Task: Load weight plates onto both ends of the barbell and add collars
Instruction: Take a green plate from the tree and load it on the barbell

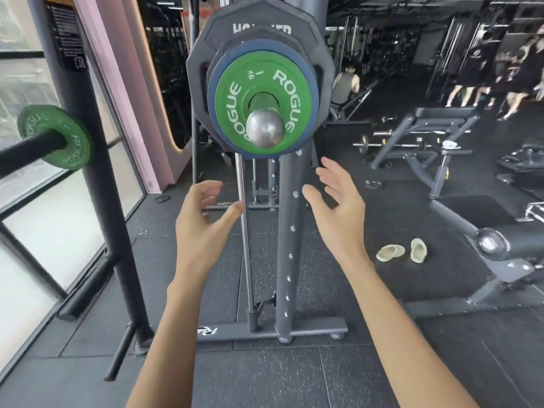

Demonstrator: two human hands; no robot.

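The barbell's sleeve end point(265, 128) points straight at me, shiny and round. Stacked on it are a small green Rogue plate point(232, 95), a blue plate point(312, 92) behind it and a large dark grey plate point(259, 16) at the back. I see no collar on the sleeve. My left hand point(203, 222) and my right hand point(338, 210) hover below the plates, both empty with fingers spread, not touching anything. A second green Rogue plate point(63, 139) sits on a black peg point(26, 153) at the left.
A grey rack upright point(290, 231) and a chrome guide rod point(245, 245) stand right behind my hands. A black post point(97, 172) rises at the left by the window. Benches point(435, 122) stand at the right, two pale slippers point(403, 251) lie on the floor, people at the far back.
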